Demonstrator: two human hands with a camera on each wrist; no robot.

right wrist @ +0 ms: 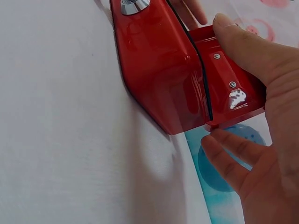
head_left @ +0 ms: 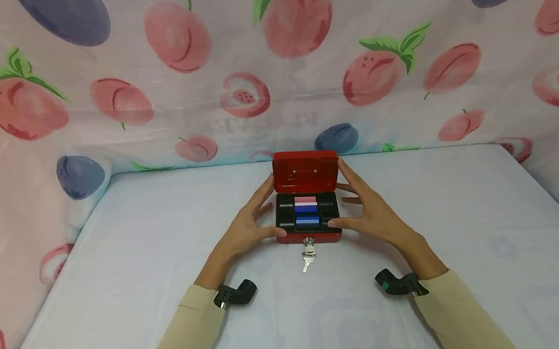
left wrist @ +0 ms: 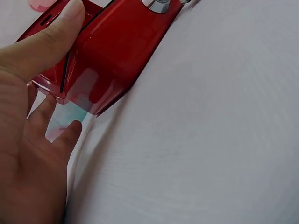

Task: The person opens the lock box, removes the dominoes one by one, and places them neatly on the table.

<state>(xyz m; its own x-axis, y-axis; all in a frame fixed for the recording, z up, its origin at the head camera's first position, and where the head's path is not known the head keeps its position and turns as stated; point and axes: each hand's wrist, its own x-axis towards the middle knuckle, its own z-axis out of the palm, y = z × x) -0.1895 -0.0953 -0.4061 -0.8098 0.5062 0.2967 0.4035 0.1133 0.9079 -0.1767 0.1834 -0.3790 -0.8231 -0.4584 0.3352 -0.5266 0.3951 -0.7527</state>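
Observation:
A small red cash box (head_left: pixel 318 238) sits with its lid (head_left: pixel 304 173) raised, near the far edge of the table. Inside is a black tray (head_left: pixel 287 210) holding pink, dark blue and light blue pieces in its middle section. Keys (head_left: pixel 308 260) hang from the front lock (right wrist: pixel 134 5). My left hand (head_left: pixel 247 231) is spread along the box's left side, fingers reaching up to the lid and thumb at the front left of the tray. My right hand (head_left: pixel 377 217) mirrors it, index fingertip at the lid's right edge and thumb over the tray's front right corner.
A white cloth covers the table (head_left: pixel 130 256). Behind and beside it hangs a fruit-print curtain (head_left: pixel 144 137). Each wrist wears a black camera mount, one on the left (head_left: pixel 235 294) and one on the right (head_left: pixel 400 282).

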